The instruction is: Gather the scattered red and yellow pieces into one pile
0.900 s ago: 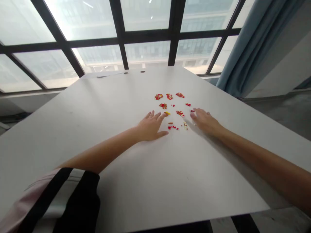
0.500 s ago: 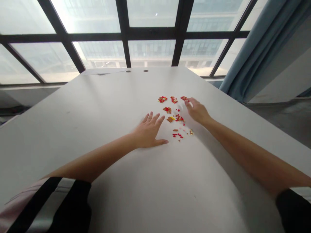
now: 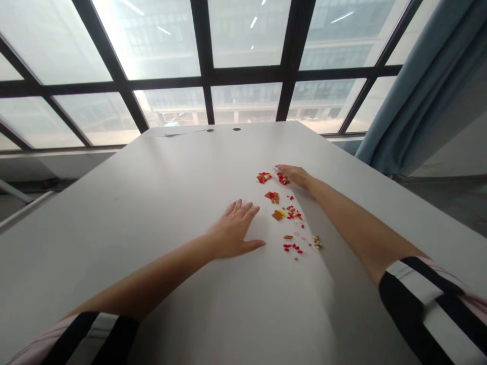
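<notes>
Right hand stretched to far cluster of small red pieces, fingers loosely open over it, grip unclear; left hand flat, spread on worktop; remaining pieces scattered between, mostly ungathered

Right hand beside small bricks

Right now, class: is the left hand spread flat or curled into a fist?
Spread flat: the left hand lies palm down on the table, fingers apart.

White table, small red/brown/yellow brick piles scattered right of centre, both hands resting flat.
</notes>
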The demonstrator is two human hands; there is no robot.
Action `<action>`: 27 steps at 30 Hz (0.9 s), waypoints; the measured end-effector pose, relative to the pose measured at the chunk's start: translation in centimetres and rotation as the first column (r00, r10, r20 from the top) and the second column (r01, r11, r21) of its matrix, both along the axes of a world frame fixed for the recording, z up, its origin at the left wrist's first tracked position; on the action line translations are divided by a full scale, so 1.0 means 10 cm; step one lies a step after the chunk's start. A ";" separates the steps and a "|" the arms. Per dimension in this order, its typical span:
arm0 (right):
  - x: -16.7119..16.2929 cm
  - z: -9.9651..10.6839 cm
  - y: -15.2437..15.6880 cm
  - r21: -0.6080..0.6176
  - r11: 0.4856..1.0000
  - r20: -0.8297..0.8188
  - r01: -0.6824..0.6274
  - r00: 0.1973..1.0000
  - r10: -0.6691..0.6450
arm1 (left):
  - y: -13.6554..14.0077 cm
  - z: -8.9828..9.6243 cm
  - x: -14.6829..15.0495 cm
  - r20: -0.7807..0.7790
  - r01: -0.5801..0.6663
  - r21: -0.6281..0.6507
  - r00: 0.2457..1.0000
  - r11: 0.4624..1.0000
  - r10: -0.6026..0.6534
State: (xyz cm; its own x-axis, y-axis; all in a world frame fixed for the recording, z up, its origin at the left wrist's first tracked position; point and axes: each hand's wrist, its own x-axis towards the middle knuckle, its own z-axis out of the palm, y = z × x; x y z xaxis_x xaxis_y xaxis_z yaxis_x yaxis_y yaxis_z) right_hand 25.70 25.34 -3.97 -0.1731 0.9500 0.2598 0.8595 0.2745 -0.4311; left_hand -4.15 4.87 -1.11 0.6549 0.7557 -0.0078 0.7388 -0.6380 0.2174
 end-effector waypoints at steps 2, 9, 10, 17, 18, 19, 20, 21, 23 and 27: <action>-0.16 0.03 0.08 -0.063 0.996 -0.009 -0.059 0.998 0.059 | 0.03 -0.02 0.00 0.021 0.009 0.006 1.000 1.000 -0.010; -0.64 0.06 0.23 -0.131 0.955 -0.081 -0.265 0.963 0.256 | 0.07 -0.06 -0.05 0.064 0.030 0.018 0.997 0.999 -0.031; -0.67 0.05 0.22 -0.131 0.947 -0.094 -0.294 0.955 0.283 | 0.07 -0.06 -0.06 0.069 0.031 0.017 0.997 0.999 -0.032; -0.57 -0.01 -0.15 -0.140 0.877 -0.187 -0.459 0.883 0.431 | 0.11 -0.13 -0.08 0.141 0.031 0.020 0.989 0.999 -0.034; -0.54 -0.01 -0.26 -0.140 0.866 -0.204 -0.480 0.870 0.449 | 0.11 -0.14 -0.07 0.155 0.022 0.026 0.988 0.999 -0.026; -0.51 -0.01 -0.38 -0.139 0.854 -0.223 -0.502 0.856 0.467 | 0.11 -0.16 -0.07 0.168 0.009 0.033 0.986 0.999 -0.015; -0.48 0.00 -0.50 -0.138 0.840 -0.246 -0.525 0.839 0.485 | 0.11 -0.17 -0.07 0.180 -0.008 0.040 0.984 0.999 0.001; -0.46 0.02 -0.63 -0.138 0.825 -0.265 -0.549 0.823 0.503 | 0.12 -0.18 -0.07 0.193 -0.029 0.047 0.981 0.998 0.019; -0.41 0.07 -0.89 -0.142 0.794 -0.288 -0.592 0.792 0.539 | 0.13 -0.19 -0.07 0.218 -0.076 0.057 0.974 0.995 0.062; -0.32 0.19 -1.22 -0.107 0.807 -0.272 -0.581 0.798 0.539 | 0.15 -0.20 -0.04 0.267 -0.154 0.055 0.954 0.987 0.134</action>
